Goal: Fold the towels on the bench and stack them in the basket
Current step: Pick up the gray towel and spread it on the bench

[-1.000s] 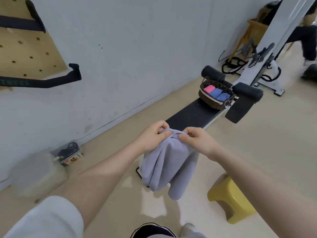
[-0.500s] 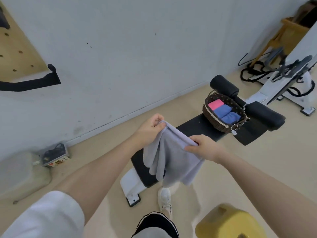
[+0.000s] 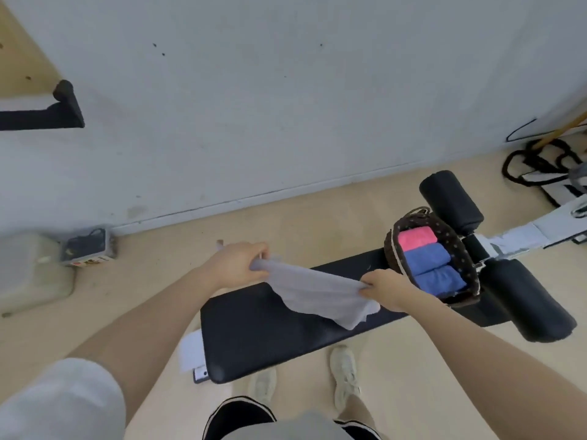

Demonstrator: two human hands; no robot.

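**Grey towel stretched between your hands over the desk**

Head view: around you, a pale wall runs along the back, with a black bracket (image 3: 60, 111) jutting from a wooden pegboard at upper left. On the floor by the wall sit a small box of cables (image 3: 87, 247) and a pale container (image 3: 30, 271) beside it. Black cords (image 3: 536, 160) lie coiled on the floor at far right. Two black foam rollers (image 3: 451, 201) flank the far end of the desk, and your shoes (image 3: 344, 376) stand just in front of its near edge. Nothing lies on the padded black desk (image 3: 270, 338) beneath the cloth.

The grey towel (image 3: 320, 290) hangs between your hands above the desk. Your left hand (image 3: 238, 266) is closed on one end of it, raised over the desk's far edge. Your right hand (image 3: 386, 289) pinches the other end, just beside the basket. The cloth sags between them, and a loose corner droops towards the pad.

The dark wicker basket (image 3: 462, 249) rests on the right end of the desk, between the rollers. Inside lie three rolled towels side by side: a pink towel (image 3: 416, 238) farthest, then two blue towels (image 3: 427, 258) nearer you.
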